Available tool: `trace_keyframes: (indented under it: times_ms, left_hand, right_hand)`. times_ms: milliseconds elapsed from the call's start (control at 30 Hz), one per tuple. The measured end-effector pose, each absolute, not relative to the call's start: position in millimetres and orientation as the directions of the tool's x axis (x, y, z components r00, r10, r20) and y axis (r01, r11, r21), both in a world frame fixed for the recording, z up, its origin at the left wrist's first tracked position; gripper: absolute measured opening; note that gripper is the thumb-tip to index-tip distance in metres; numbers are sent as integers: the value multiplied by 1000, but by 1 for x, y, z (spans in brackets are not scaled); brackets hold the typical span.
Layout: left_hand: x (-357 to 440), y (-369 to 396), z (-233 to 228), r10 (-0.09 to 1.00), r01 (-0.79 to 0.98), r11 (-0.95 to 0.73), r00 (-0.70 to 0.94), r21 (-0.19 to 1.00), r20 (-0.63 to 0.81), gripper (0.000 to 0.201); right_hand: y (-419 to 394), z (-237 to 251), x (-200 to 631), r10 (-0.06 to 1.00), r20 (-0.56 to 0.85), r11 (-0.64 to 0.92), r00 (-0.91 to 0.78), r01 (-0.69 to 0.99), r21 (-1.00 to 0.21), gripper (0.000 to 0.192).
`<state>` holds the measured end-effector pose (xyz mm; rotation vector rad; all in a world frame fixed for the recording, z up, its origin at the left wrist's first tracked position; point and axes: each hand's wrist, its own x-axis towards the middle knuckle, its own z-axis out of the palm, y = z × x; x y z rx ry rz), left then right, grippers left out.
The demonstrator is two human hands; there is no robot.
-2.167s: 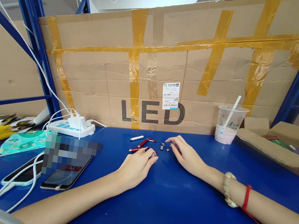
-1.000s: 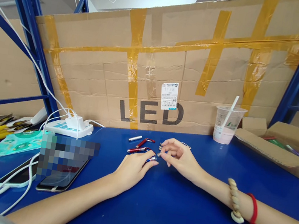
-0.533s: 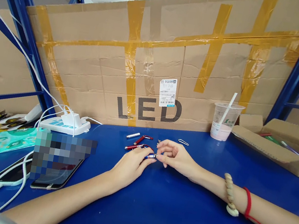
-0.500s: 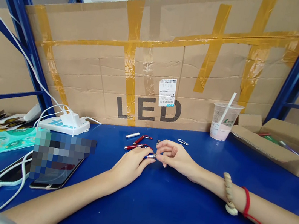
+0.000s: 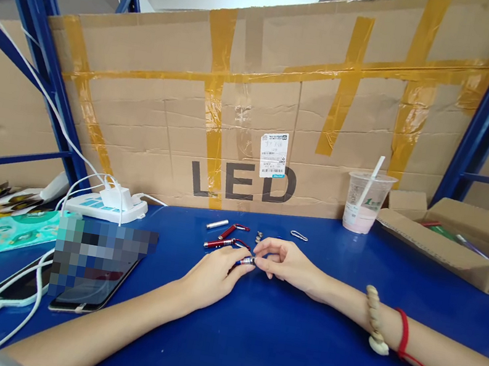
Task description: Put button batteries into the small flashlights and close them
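Observation:
My left hand (image 5: 213,275) is closed around a small blue flashlight (image 5: 247,261), whose silver-banded end sticks out to the right between thumb and fingers. At that end, the thumb and forefinger of my right hand (image 5: 285,261) are pinched together, touching or nearly touching it. Whatever lies between those fingertips is too small to make out. Just beyond the hands are two red flashlights, a nearer one (image 5: 217,244) and a farther one (image 5: 227,232), both with red clips. Several tiny button cells (image 5: 259,236) lie behind my right fingers.
A silver tube (image 5: 217,225) and a metal carabiner clip (image 5: 299,236) lie farther back. At left are a phone (image 5: 90,291), white cables and a power strip (image 5: 139,210). A drink cup (image 5: 364,209) and an open cardboard box (image 5: 449,248) stand at right, before a cardboard wall (image 5: 166,114).
The view has shifted slightly, and more of the button cells shows behind my right hand. Both hands stay together at the blue flashlight, with hardly any movement.

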<state>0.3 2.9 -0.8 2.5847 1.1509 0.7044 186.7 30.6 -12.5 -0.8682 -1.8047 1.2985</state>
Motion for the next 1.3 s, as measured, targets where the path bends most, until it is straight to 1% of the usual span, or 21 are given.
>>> trace_keyframes:
  times_ms: [200, 400, 567, 700, 833, 933, 1300]
  left_hand:
    - [0, 3, 0, 734, 636, -679, 588, 366, 340, 26]
    - [-1, 3, 0, 716, 600, -698, 607, 391, 345, 26]
    - [-2, 2, 0, 685, 559, -727, 631, 400, 364, 23]
    - [-2, 1, 1, 659, 541, -750, 655, 379, 369, 23]
    - [-3, 1, 1, 647, 556, -761, 683, 333, 339, 23]
    - [-4, 0, 1, 641, 562, -767, 696, 310, 323, 24]
    - [-3, -1, 3, 642, 566, -766, 701, 306, 310, 24]
  right_hand:
    - [32, -14, 188, 843, 169, 304, -511, 192, -933, 36]
    - [30, -8, 186, 834, 162, 288, -528, 165, -943, 37]
    - [28, -7, 186, 825, 157, 301, -544, 187, -935, 37]
    - [33, -12, 190, 791, 155, 329, -592, 198, -923, 35]
    - [37, -14, 192, 758, 144, 325, -637, 177, -929, 37]
    - [37, -14, 194, 745, 130, 326, -654, 186, -927, 34]
    - [38, -15, 196, 733, 118, 327, -670, 195, -925, 29]
